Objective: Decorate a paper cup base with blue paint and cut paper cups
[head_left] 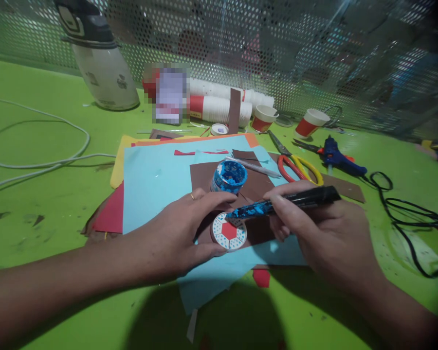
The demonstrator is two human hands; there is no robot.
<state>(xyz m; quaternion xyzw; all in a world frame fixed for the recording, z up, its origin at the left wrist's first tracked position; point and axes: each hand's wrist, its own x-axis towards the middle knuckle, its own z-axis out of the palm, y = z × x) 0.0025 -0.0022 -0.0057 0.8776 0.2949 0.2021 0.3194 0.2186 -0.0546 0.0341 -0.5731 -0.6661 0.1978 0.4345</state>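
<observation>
My left hand (pixel 193 221) grips a round white disc (pixel 237 238) by its edge, thumb below and fingers above. The disc carries a red hexagon in its middle, dark lines and many small blue dots. In my right hand (pixel 310 223) is a black marker (pixel 299 198), its front part smeared with blue paint and its tip over the disc's upper part. Whether the tip touches the disc I cannot tell. Just behind the disc stands a small open paint pot (pixel 229 177), blue inside, on brown paper (pixel 200 175).
Light blue sheets (pixel 146 194) lie under the work. Scissors (pixel 292 165), a silver pen (pixel 255 167) and a blue glue gun (pixel 341 158) with a black cord are to the right. Paper cups (pixel 312 122), stacked cups (pixel 222 109) and a bottle (pixel 102 73) stand or lie behind; a white cable (pixel 73 158) is left.
</observation>
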